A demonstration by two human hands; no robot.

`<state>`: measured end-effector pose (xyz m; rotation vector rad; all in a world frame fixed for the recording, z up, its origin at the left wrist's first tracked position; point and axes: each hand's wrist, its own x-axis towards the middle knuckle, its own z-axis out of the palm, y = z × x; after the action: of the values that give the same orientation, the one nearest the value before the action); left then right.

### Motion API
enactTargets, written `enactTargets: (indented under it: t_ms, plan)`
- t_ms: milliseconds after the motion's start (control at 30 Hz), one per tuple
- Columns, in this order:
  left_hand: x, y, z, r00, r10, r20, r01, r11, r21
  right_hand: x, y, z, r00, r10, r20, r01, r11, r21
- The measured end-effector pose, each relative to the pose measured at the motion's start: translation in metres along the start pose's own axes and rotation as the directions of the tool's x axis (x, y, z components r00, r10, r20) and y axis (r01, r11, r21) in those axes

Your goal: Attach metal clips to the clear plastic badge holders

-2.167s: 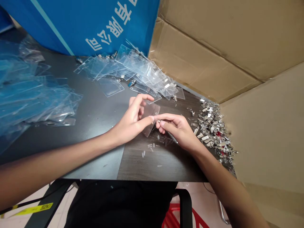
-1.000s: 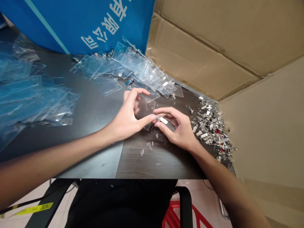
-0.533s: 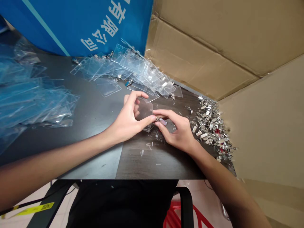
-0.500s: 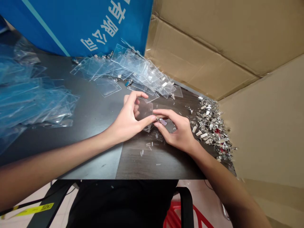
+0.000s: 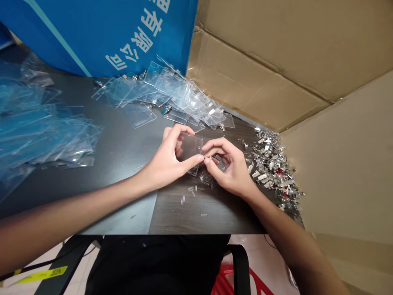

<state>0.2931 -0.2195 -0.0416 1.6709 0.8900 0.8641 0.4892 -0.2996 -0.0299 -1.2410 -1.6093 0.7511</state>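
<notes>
Pinching a clear, glossy badge sleeve in left hand fingers, gripping a small, mostly hidden metal clip in right hand fingers.

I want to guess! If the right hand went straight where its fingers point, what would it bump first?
Probably the clear sleeve pinched in the left hand; the right hand, pinching a metal clip, nearly touches it. Depth is unclear.

The held badge sleeve is clear and colourless, its clip shiny silver. The table is near-black with fine wood grain. The clip heap at its right edge glints silver with red flecks. Past the far edge stand a blue banner with white characters and plain brown cardboard.
</notes>
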Motion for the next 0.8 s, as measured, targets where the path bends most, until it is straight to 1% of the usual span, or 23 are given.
enactTargets:
  t_ms: [133, 267, 367, 433, 567, 600, 633, 700, 733, 767, 800]
  plan:
    - [0.000, 0.000, -0.001, 0.998, 0.012, 0.058, -0.012, 1.000, 0.003, 0.002, 0.000, 0.000, 1.000, -0.014, 0.018, 0.013, 0.996, 0.090]
    - [0.001, 0.002, -0.004, 0.994, 0.073, 0.082, -0.078, 0.995, 0.064, 0.003, -0.003, -0.001, 0.998, -0.036, 0.059, 0.030, 0.994, 0.104]
    - [0.006, 0.003, -0.010, 0.986, 0.114, 0.118, -0.124, 0.988, 0.087, 0.004, -0.003, -0.001, 0.998, -0.036, 0.042, 0.034, 0.998, 0.051]
    - [0.012, 0.005, -0.016, 0.981, 0.119, 0.155, -0.131, 0.989, 0.071, 0.004, -0.001, 0.000, 0.999, -0.036, 0.022, 0.036, 0.999, -0.009]
    - [0.030, 0.012, -0.037, 0.959, 0.071, 0.274, -0.080, 0.997, 0.021, 0.007, 0.005, 0.001, 1.000, -0.024, 0.013, 0.025, 0.990, -0.135]
    - [0.035, 0.013, -0.043, 0.958, 0.051, 0.283, -0.060, 0.998, 0.023, 0.008, 0.007, -0.001, 1.000, -0.019, 0.005, 0.020, 0.986, -0.166]
    - [0.039, 0.015, -0.050, 0.962, 0.029, 0.271, -0.037, 0.999, 0.025, 0.010, 0.008, -0.003, 1.000, -0.012, -0.009, 0.010, 0.978, -0.206]
    - [0.051, 0.016, -0.063, 0.982, -0.016, 0.188, 0.016, 1.000, 0.004, 0.014, 0.011, -0.011, 0.998, 0.025, -0.064, -0.046, 0.939, -0.340]
    - [0.058, 0.017, -0.070, 0.991, -0.035, 0.128, 0.039, 0.999, -0.025, 0.016, 0.012, -0.016, 0.993, 0.058, -0.101, -0.096, 0.894, -0.437]
    - [0.068, 0.017, -0.076, 0.997, -0.052, 0.060, 0.055, 0.997, -0.057, 0.019, 0.012, -0.023, 0.985, 0.100, -0.144, -0.163, 0.823, -0.544]
    - [0.079, 0.018, -0.081, 0.998, -0.063, -0.019, 0.061, 0.994, -0.088, 0.021, 0.012, -0.030, 0.970, 0.150, -0.191, -0.239, 0.725, -0.645]
